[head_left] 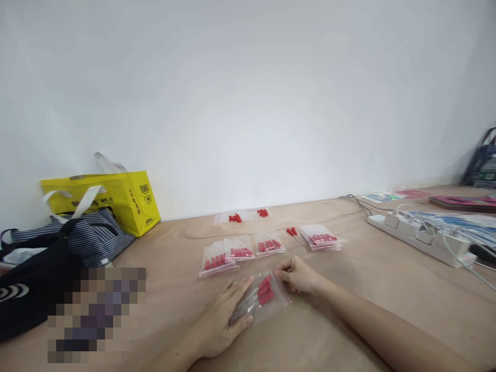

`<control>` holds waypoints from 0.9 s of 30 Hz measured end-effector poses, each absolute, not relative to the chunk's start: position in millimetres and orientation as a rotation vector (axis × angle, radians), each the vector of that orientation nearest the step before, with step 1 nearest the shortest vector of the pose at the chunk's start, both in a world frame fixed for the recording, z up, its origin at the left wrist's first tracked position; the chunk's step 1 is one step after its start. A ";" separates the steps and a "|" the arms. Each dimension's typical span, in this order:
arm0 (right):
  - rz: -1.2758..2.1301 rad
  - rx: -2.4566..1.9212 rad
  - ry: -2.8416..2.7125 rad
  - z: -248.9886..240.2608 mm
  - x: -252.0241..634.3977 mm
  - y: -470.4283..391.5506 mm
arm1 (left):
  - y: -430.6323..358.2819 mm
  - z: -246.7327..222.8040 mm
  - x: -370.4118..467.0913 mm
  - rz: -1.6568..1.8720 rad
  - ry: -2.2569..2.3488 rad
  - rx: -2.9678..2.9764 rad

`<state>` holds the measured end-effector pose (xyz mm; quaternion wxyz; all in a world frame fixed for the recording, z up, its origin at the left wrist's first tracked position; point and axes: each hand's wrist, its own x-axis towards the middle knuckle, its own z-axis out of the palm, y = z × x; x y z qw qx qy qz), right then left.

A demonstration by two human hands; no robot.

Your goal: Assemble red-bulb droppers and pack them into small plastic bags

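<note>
A clear zip bag (274, 310) lies near the table's front, tilted, with several thin metal rods with red grips (265, 290) inside. My left hand (220, 320) holds it at the left end, fingers stretched along the upper side and thumb at the lower side. At the far right corner my right hand (296, 275) pinches the bag's zip edge between thumb and fingertips. Behind the hands lie similar filled bags: a left group (219, 257), a single bag (268, 244) and a stack (320, 237). Two loose red-gripped rods (291, 231) rest beside the stack.
Near the wall lie more red-gripped pieces (235, 218) on clear plastic. A white power strip (420, 238) with cables stands at right, beside plastic packets. At left are a yellow bag (132, 201), a striped bag (110, 232) and a black bag (34, 289). A blurred patch covers something nearby.
</note>
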<state>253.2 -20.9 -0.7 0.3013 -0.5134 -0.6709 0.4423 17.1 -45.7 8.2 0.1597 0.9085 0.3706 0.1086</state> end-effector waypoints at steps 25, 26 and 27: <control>0.050 -1.876 -1.880 28.9 286.0 30.3 | -48.8 12.6 17.2 0.275 1.126 2.519; 0.159 -1.754 -1.860 32.0 290.7 24.2 | -48.9 13.3 18.3 0.282 1.120 2.524; 0.284 -1.625 -1.822 33.4 294.7 17.6 | -48.6 13.6 19.1 0.289 1.116 2.529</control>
